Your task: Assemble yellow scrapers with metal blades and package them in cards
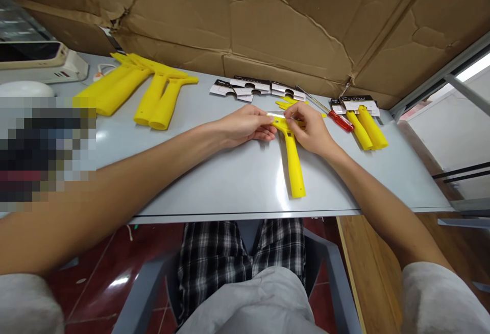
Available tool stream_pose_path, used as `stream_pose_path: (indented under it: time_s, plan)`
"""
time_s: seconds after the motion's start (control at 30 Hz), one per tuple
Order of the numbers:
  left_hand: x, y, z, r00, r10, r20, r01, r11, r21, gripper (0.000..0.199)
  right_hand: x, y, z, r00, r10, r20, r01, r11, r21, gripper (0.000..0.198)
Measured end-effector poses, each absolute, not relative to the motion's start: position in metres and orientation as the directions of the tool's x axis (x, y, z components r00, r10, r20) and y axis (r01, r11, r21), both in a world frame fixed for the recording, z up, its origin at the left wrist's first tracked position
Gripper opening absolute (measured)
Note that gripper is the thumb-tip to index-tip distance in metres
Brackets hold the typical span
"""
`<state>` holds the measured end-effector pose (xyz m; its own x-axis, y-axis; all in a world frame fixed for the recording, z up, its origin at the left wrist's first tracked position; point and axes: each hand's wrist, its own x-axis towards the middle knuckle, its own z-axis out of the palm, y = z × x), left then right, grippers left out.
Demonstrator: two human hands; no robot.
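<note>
On the table (229, 186), four yellow handles (122, 91) lie toward the far left corner. One yellow tool (293, 160) sits mid-table, handle toward the near edge — left hand (248, 127) and right hand (311, 127) pinching its head. It looks part-assembled; what fastening remains, I cannot tell. Two yellow grips (372, 128) lie toward the far right corner, one red screwdriver (340, 121) beside them. One silvery strip (274, 114) edges the tool's head.

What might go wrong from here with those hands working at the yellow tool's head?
The left hand has its thumb beside the shiny metal strip; if its edge is sharp, a slip might nick it.

Both hands are at the head, so the free handle of the yellow tool might swing.

The right hand could bump the red-handled screwdriver close by.
</note>
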<state>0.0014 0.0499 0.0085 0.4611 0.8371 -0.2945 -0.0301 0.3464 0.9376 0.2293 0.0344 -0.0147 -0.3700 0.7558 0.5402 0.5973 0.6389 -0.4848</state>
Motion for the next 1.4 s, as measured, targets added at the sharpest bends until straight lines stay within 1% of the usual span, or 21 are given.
stream_pose_path:
  time_s: [0.13,0.3,0.63,0.8,1.0,1.13,1.23,1.3,1.4]
  plan:
    - [0.001,0.049,0.009,0.475,0.838,-0.27,-0.025,0.319,0.947,0.036,0.231,0.035,-0.018,-0.428,0.696,0.576,0.567,0.703,-0.429,0.029]
    - [0.001,0.049,0.009,0.459,0.847,-0.268,-0.006,0.305,0.952,0.036,0.233,0.038,-0.023,-0.442,0.681,0.584,0.574,0.715,-0.399,0.039]
    - [0.0,0.048,0.011,0.469,0.834,-0.291,-0.022,0.341,0.94,0.038,0.233,0.037,-0.019,-0.445,0.694,0.565,0.588,0.703,-0.401,0.039]
    - [-0.001,0.053,0.01,0.472,0.824,-0.315,-0.042,0.378,0.925,0.031,0.232,0.037,-0.018,-0.435,0.702,0.565,0.58,0.698,-0.421,0.038]
    - [0.001,0.052,0.009,0.436,0.848,-0.302,-0.023,0.345,0.938,0.03,0.231,0.036,-0.016,-0.433,0.702,0.566,0.561,0.701,-0.44,0.034]
    - [0.002,0.049,0.011,0.411,0.859,-0.304,-0.015,0.34,0.94,0.034,0.23,0.036,-0.016,-0.386,0.711,0.588,0.54,0.691,-0.48,0.029]
    - [0.002,0.05,0.01,0.416,0.857,-0.304,-0.017,0.341,0.94,0.035,0.229,0.036,-0.016,-0.326,0.76,0.562,0.544,0.637,-0.546,0.024]
    - [0.001,0.051,0.008,0.423,0.856,-0.297,-0.023,0.338,0.941,0.034,0.227,0.037,-0.014,-0.253,0.813,0.525,0.514,0.573,-0.639,0.023]
    - [0.001,0.053,0.007,0.418,0.857,-0.302,-0.032,0.346,0.938,0.031,0.228,0.039,-0.007,-0.037,0.902,0.43,0.415,0.406,-0.814,0.02]
